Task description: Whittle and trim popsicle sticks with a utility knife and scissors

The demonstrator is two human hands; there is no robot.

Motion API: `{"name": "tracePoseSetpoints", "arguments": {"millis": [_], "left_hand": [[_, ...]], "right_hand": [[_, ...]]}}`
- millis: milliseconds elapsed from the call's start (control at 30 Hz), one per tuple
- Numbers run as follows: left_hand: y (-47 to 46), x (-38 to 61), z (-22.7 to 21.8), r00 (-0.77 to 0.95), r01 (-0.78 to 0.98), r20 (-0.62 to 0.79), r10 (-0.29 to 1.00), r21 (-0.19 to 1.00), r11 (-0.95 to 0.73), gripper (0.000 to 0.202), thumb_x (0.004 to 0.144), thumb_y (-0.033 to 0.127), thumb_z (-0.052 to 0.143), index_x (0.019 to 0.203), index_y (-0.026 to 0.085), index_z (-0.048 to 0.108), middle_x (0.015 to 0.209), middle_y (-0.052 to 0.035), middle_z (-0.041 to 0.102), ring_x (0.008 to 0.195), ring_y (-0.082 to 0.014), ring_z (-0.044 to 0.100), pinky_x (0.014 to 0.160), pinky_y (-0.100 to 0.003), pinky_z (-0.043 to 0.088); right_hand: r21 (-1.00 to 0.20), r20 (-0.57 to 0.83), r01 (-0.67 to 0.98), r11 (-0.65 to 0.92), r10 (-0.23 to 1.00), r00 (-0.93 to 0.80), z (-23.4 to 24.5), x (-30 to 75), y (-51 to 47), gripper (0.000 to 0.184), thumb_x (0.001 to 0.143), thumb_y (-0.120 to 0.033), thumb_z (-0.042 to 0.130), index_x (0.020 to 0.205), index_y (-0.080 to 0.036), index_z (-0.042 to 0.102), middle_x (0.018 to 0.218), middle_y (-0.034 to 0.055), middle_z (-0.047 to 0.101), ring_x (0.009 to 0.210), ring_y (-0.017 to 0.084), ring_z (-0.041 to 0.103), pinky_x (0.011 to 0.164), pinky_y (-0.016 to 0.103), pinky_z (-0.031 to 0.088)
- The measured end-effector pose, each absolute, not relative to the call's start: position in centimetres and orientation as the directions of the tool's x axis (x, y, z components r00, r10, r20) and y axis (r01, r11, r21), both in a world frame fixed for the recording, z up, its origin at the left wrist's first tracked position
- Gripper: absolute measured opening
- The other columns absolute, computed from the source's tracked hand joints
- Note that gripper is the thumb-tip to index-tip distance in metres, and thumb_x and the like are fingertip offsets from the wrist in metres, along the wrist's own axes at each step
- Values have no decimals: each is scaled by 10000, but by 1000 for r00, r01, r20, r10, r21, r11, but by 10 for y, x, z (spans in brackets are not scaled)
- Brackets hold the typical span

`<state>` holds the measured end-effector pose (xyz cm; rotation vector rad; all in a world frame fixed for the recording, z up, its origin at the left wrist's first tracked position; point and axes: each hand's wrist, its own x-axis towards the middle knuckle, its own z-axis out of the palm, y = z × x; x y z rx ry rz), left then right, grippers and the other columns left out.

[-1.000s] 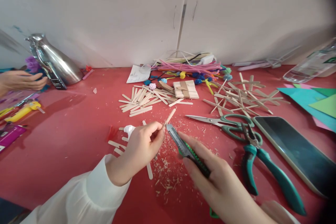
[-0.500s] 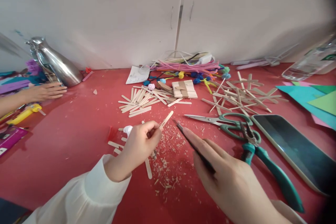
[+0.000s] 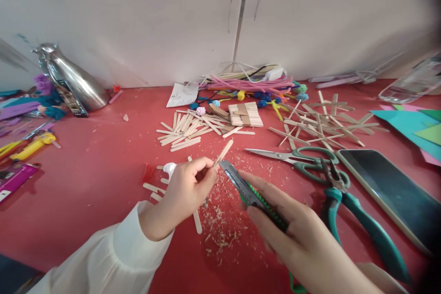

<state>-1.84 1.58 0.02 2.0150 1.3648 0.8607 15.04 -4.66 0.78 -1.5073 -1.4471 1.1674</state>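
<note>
Pinched in my left hand (image 3: pixel 191 188) is a wooden craft stick (image 3: pixel 224 150), its rounded end pointing up and away. My right hand (image 3: pixel 289 225) is closed around a utility knife (image 3: pixel 253 193) with a black and green body. The knife's front end is close to the stick, just right of my left fingertips; I cannot tell whether they touch. Wood shavings (image 3: pixel 223 229) are scattered on the red table (image 3: pixel 103 183) below. Beside my left wrist lie short stick pieces (image 3: pixel 154 189) and a white-capped thing (image 3: pixel 169 169), partly hidden by the hand.
Loose craft sticks (image 3: pixel 188 128), a bundle of sticks (image 3: pixel 253 115) and a stick pile (image 3: pixel 324 121) lie farther back. To the right are scissors (image 3: pixel 275 155), pliers (image 3: pixel 365 225) and a phone (image 3: pixel 389 193). A metal jug (image 3: pixel 76 78) stands at the left, near a yellow tool (image 3: pixel 32 147).
The knife in my right hand has turned, showing its flat side, and come nearer the stick. Another person's hand at the left has gone from view. The view has shifted slightly.
</note>
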Motion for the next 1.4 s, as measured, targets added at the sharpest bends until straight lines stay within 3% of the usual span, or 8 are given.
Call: {"name": "tracePoseSetpoints", "arguments": {"millis": [500,667,800,967,1067,1233,1300,1400], "left_hand": [[14,-17,0,317,665,284,905,613,-426,252,855,258,444,621,169,461,475,69,365,429,-61,345,451,-203,288],[15,-19,-3,355,700,227,907,578,-419,262,873,272,407,636,176,463,466,66,368,429,-72,353,447,-212,278],[15,-20,-6,374,715,222,900,549,-433,281,882,275,384,625,179,441,473,66,333,433,-75,335,452,-224,259],[14,-20,-7,388,736,207,898,518,-437,275,876,242,377,611,175,414,485,63,326,448,-73,322,458,-225,231],[15,-19,-7,381,748,175,908,519,-414,265,862,229,386,604,171,407,480,64,324,445,-69,314,453,-217,218],[21,-22,-2,279,709,133,951,639,-298,216,822,237,436,619,167,458,489,61,340,454,-67,307,444,-201,241],[22,-24,1,226,617,72,971,761,-201,215,820,270,452,635,165,482,499,61,337,454,-65,300,435,-194,256],[20,-24,4,297,471,-48,954,876,-103,211,817,305,465,690,159,548,519,53,358,457,-65,303,421,-193,268]], "right_hand": [[-931,-247,293,-217,966,-70,15,150,-47,529,798,-299,458,1315,-189,429,430,-97,372,350,77,339,306,171,317],[-899,-74,439,1,985,-154,7,156,-43,488,801,-241,459,1288,-218,465,715,-14,640,512,98,540,463,190,471],[-836,32,530,140,978,-207,-1,158,-43,480,804,-181,427,1282,-199,471,927,47,686,743,153,647,679,259,530],[-732,90,646,218,970,-225,-6,156,-45,546,785,-134,389,1324,-220,424,1006,77,679,707,179,669,610,309,554],[-672,137,692,265,962,-235,-9,156,-45,551,780,-127,364,1321,-204,433,912,84,696,599,169,660,553,302,552],[-633,210,728,265,963,-167,-7,165,-39,496,781,-160,386,1260,-203,507,802,78,681,568,176,642,516,283,530],[-758,192,624,188,979,-61,-3,170,-34,451,806,-218,429,1253,-210,482,799,56,660,555,151,616,485,250,506],[-937,28,349,-14,993,116,2,172,-25,458,794,-378,522,1204,-193,433,550,-49,545,373,101,480,344,205,407]]}}
